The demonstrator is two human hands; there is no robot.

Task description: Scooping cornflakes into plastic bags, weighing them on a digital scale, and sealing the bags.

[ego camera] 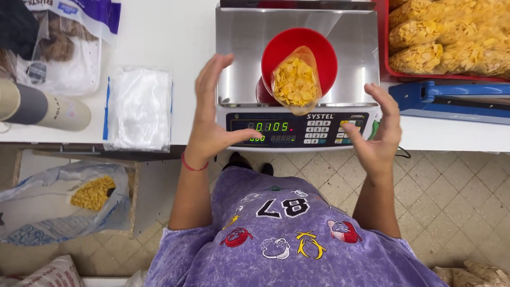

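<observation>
Weighing step: my left hand [210,114] and right hand [378,130] hover released, fingers spread, holding nothing. Between the fingertips, the open bag of corn flakes [295,81] stands in the red bowl [319,48] on the scale [297,58]. Next move likely calls for gripping the bag's mouth from both sides.

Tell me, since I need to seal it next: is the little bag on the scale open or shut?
Open. The small clear bag leans in the red funnel, its mouth gaping and yellow flakes exposed.
</observation>
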